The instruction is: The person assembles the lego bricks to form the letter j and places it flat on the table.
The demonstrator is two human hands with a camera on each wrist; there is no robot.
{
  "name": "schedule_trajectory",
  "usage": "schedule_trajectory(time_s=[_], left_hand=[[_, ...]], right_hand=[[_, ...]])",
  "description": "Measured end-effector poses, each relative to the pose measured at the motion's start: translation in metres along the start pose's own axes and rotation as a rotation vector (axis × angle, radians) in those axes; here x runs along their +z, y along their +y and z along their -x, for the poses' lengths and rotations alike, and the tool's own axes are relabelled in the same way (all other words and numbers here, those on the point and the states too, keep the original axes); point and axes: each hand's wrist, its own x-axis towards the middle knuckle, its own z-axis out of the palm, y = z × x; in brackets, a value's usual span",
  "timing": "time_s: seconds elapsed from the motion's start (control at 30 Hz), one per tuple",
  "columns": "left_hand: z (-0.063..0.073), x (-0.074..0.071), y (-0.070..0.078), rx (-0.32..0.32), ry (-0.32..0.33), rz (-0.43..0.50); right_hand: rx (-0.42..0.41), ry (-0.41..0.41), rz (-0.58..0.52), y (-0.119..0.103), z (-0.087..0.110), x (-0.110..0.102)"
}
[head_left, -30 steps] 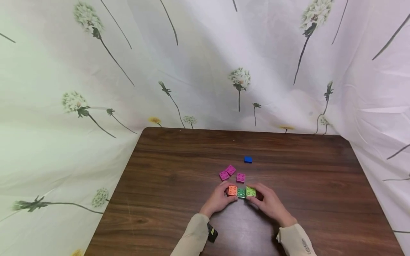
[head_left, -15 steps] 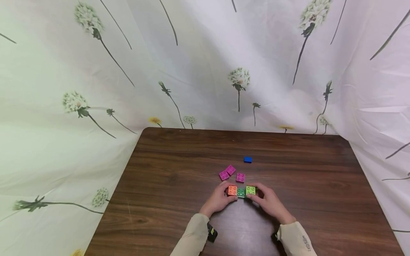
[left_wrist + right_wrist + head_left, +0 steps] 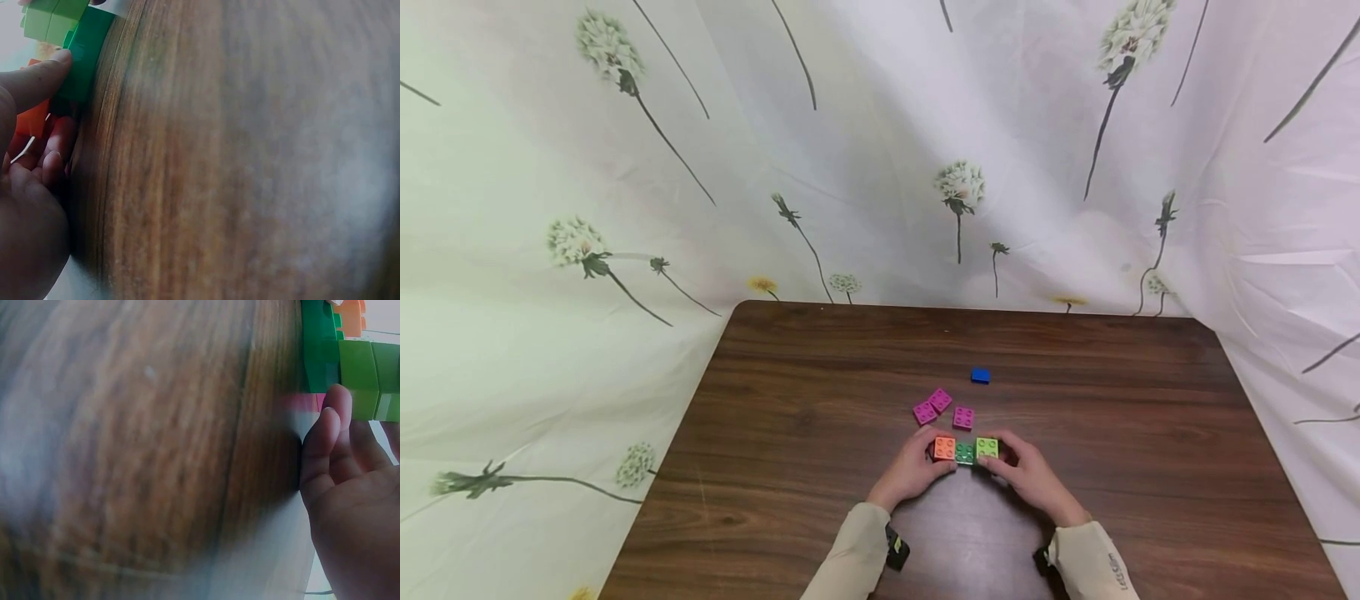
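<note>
A dark green toy building brick [image 3: 965, 453] rests on the table, with an orange brick [image 3: 945, 448] raised at its left end and light green brickwork [image 3: 987, 447] at its right end. My left hand [image 3: 912, 471] grips the orange end, thumb in front and fingers behind. My right hand [image 3: 1030, 477] pinches the light green end between thumb and fingers. In the right wrist view, a seam in the light green part [image 3: 357, 378] suggests two stacked bricks. The left thumb [image 3: 44, 78] lies across the orange brick's near side, its tip by the dark green brick [image 3: 90, 53].
Three magenta bricks lie just beyond the hands: two touching, the nearer one [image 3: 925, 412] and its neighbour [image 3: 940, 401], and one apart [image 3: 963, 418]. A blue brick [image 3: 981, 376] sits farther back on the brown wooden table [image 3: 820, 392]. A flower-printed cloth [image 3: 880, 167] hangs behind.
Very little differs. The right hand and the light green end have shifted very slightly; both hands keep their hold, and the loose bricks stay where they were.
</note>
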Motion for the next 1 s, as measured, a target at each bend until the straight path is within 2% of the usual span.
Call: schedule_trajectory(time_s=[0.5, 0.8, 1.0], left_hand=[[0.0, 0.0, 0.001, 0.002, 0.0, 0.001], [0.0, -0.001, 0.001, -0.006, -0.006, -0.012], [0.0, -0.001, 0.001, -0.013, -0.01, -0.01]], right_hand=[[-0.006, -0.02, -0.01, 0.002, -0.001, -0.002], [-0.033, 0.081, -0.044, 0.005, -0.019, -0.011], [-0.037, 0.094, 0.033, 0.0, -0.034, -0.014]])
